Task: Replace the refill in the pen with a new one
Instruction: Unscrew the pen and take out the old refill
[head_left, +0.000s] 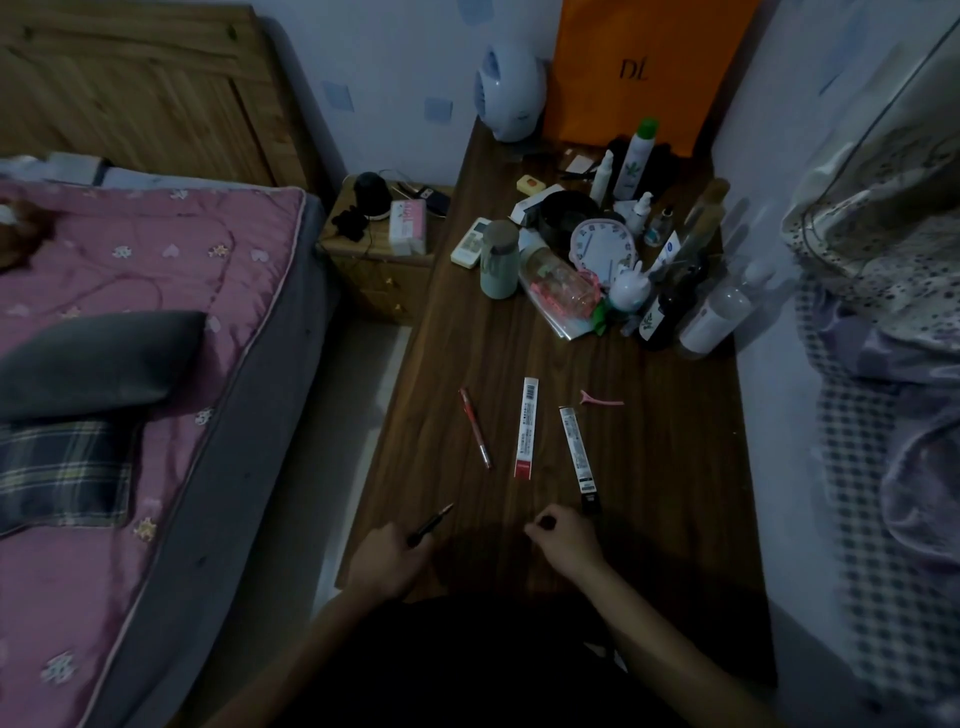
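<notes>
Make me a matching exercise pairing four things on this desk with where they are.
Things:
1. dark pen
2. red pen
3. pink hair clip
4. orange bag

Places:
A. against the far wall
B. in the left hand
C. lying left of the red-ended refill pack
D. beyond the black-ended refill pack

Pairs: 1-B, 2-C, 3-D, 4-A

Dark pen points up-right; two refill packs lie flat.
</notes>
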